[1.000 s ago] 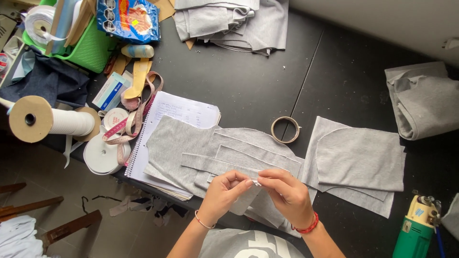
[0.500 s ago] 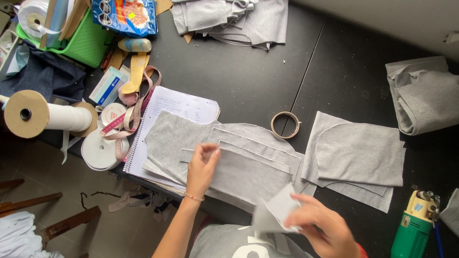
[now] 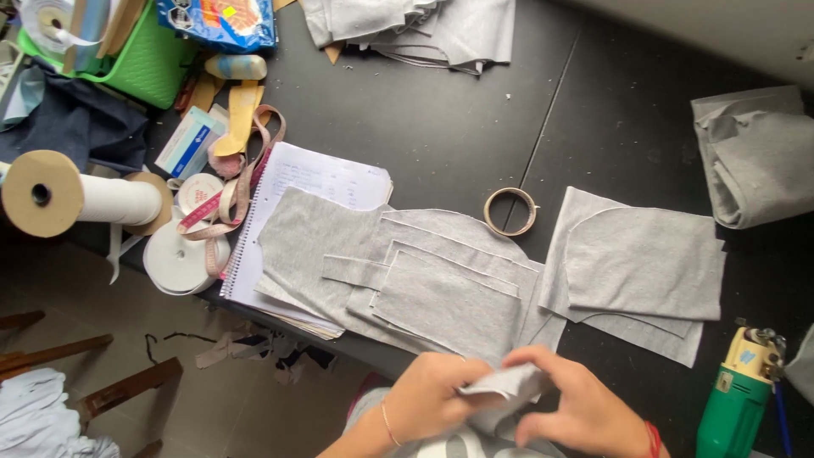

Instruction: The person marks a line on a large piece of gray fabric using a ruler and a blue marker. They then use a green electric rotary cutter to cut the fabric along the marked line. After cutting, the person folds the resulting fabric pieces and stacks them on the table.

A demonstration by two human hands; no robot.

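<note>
Your left hand and right hand are both pinched on a small grey fabric piece at the table's near edge; it looks light, limp, non-slippery, so grip its edges.

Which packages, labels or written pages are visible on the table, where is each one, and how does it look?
Snack bag: top left, beside the green basket; shiny blue with red and yellow.
Small box: left, above the tape measure; flat, white and light blue.
Notebook: centre left, under grey fabric pieces; spiral-bound, white handwritten page.
Cutter label: bottom right; small blue patch on cream housing.
</note>
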